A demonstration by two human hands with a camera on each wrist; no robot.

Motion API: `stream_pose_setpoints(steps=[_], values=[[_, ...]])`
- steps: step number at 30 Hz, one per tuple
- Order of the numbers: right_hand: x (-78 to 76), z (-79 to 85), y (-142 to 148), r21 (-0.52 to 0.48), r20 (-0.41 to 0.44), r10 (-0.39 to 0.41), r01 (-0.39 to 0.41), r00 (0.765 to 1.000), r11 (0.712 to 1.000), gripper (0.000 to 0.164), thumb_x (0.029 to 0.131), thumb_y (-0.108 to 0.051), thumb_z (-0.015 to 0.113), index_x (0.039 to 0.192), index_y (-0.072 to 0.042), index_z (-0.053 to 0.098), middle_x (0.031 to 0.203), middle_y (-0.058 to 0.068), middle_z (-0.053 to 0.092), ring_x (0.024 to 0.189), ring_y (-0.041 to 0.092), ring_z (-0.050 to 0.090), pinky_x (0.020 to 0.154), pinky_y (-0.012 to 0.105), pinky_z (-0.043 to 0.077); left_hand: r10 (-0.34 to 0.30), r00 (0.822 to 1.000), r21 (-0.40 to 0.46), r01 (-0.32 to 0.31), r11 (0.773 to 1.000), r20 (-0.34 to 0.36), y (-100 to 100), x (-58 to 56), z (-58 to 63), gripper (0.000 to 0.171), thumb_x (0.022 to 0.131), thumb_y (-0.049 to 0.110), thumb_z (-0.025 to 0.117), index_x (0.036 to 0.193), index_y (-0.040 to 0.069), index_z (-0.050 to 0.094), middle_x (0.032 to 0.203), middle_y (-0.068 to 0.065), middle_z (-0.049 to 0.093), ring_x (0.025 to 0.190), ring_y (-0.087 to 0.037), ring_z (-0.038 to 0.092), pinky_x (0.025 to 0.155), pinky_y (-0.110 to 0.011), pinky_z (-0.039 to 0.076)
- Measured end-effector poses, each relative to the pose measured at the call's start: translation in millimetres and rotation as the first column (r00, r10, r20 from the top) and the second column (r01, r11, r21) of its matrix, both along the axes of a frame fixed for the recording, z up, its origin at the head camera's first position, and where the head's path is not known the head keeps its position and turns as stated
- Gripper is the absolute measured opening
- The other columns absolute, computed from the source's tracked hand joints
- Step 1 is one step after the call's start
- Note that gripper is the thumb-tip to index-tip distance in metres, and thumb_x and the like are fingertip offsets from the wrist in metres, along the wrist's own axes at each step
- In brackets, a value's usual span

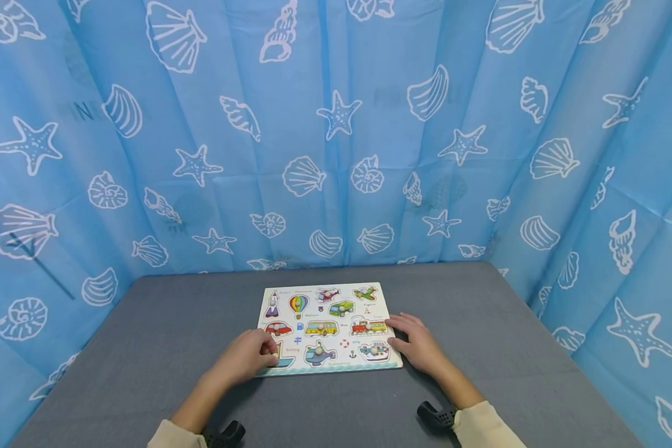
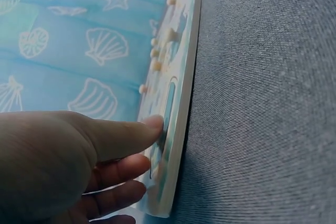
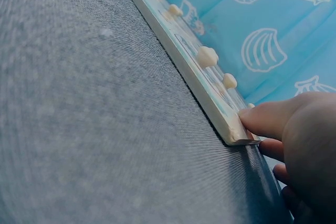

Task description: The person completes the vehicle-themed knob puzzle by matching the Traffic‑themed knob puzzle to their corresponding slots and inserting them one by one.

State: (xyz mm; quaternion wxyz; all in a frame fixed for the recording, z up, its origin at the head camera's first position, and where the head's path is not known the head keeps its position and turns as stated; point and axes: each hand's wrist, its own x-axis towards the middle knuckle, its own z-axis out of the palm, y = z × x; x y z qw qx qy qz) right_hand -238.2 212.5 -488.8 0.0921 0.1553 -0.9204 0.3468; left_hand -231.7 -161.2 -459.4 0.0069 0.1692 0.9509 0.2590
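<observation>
A wooden knob puzzle board (image 1: 336, 368) with vehicle pictures lies flat on the grey table. At its lower left corner my left hand (image 1: 247, 356) pinches the sailboat piece (image 1: 285, 362), thumb and fingertips close together over it; its knob is hidden behind them. The left wrist view shows the thumb (image 2: 128, 139) right at that piece, low over the board. My right hand (image 1: 420, 345) rests against the board's right edge with fingers loosely extended. In the right wrist view its thumb (image 3: 262, 119) touches the top near the corner, other fingers beside the edge.
Pieces with round knobs sit across the board, among them a bus (image 1: 321, 328), a train (image 1: 369, 326), a submarine (image 1: 319, 354) and a ship (image 1: 375, 351). Grey cloth covers the table (image 1: 336, 410). A blue shell-print curtain (image 1: 336, 149) hangs behind and at both sides.
</observation>
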Motion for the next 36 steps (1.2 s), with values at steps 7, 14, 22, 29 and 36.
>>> stream_pose_setpoints(steps=[7, 14, 22, 29, 36], values=[[0.8, 0.1, -1, 0.009, 0.025, -0.004, 0.004, 1.000, 1.000, 0.040, 0.088, -0.009, 0.069, 0.126, -0.001, 0.063, 0.134, 0.017, 0.057, 0.133, 0.041, 0.038, 0.104, 0.060, 0.029, -0.030, 0.999, 0.057, 0.032, 0.998, -0.027, -7, -0.4, -7.4, 0.016, 0.079, 0.015, 0.080, 0.081, 0.016, 0.065, 0.071, 0.009, 0.051, 0.066, -0.008, 0.047, 0.061, -0.028, 0.039], [1.4, -1.0, 4, -0.009, 0.000, 0.012, -0.012, 1.000, 1.000, 0.039, 0.088, -0.008, 0.069, 0.125, 0.001, 0.063, 0.133, 0.020, 0.056, 0.132, 0.044, 0.037, 0.104, 0.061, 0.029, -0.044, 0.997, 0.134, 0.052, 0.990, -0.059, -16, 1.8, -7.8, 0.011, 0.084, 0.017, 0.076, 0.092, 0.016, 0.068, 0.076, 0.010, 0.054, 0.065, -0.007, 0.049, 0.060, -0.028, 0.043], [0.8, 5.0, 12, 0.001, 0.005, 0.042, -0.042, 0.999, 0.999, 0.040, 0.089, -0.010, 0.069, 0.126, 0.002, 0.062, 0.133, 0.021, 0.056, 0.132, 0.044, 0.037, 0.104, 0.060, 0.029, 0.108, 0.986, 0.153, -0.088, 0.984, -0.126, -31, 0.4, -8.3, 0.028, 0.084, 0.015, 0.077, 0.110, 0.011, 0.068, 0.095, 0.002, 0.061, 0.086, -0.014, 0.056, 0.076, -0.040, 0.048], [5.1, 11.7, 22, 0.012, -0.007, 0.067, -0.067, 0.998, 0.998, 0.036, 0.089, -0.011, 0.069, 0.122, 0.002, 0.065, 0.129, 0.019, 0.059, 0.127, 0.043, 0.044, 0.102, 0.058, 0.033, 0.101, 0.964, 0.061, -0.088, 0.994, -0.246, -56, -0.7, -11.7, 0.037, 0.080, 0.021, 0.081, 0.113, 0.014, 0.069, 0.109, -0.002, 0.065, 0.105, -0.027, 0.057, 0.088, -0.054, 0.042], [7.6, 16.3, 41, 0.099, -0.099, 0.062, -0.052, 0.993, 0.994, 0.036, 0.087, -0.012, 0.072, 0.120, 0.002, 0.066, 0.125, 0.020, 0.061, 0.120, 0.042, 0.051, 0.099, 0.057, 0.037, 0.072, 0.940, -0.061, -0.098, 0.993, -0.332, -88, -1.4, -8.5, 0.048, 0.075, 0.034, 0.084, 0.116, 0.014, 0.069, 0.119, -0.009, 0.063, 0.114, -0.038, 0.051, 0.090, -0.064, 0.033]])
